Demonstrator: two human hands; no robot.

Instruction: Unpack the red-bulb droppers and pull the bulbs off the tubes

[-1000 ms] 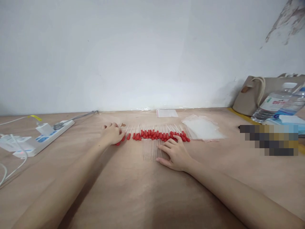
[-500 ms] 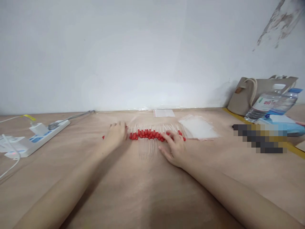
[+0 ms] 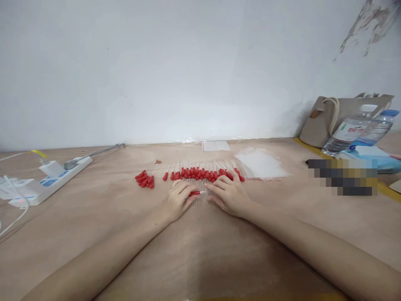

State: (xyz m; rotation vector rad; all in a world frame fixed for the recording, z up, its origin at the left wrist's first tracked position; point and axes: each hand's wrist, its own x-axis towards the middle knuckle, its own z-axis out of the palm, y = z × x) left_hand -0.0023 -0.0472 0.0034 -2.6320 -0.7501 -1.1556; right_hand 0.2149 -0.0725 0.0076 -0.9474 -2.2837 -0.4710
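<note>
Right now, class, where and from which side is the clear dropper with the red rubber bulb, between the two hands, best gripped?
Probably by its red rubber bulb, pinched from above on the left hand's side: the clear dropper lies level and crosswise, bulb leftward, its thin tube looks slippery.

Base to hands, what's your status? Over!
Left hand and right hand pinching one red-bulbed dropper between them. Row of droppers just beyond, loose red bulbs off left. Nothing blocking.

No text can be read: the red print on the bottle [image 3: 351, 130] label and the blue marks on the power strip [image 3: 59, 179] are too blurred.
</note>
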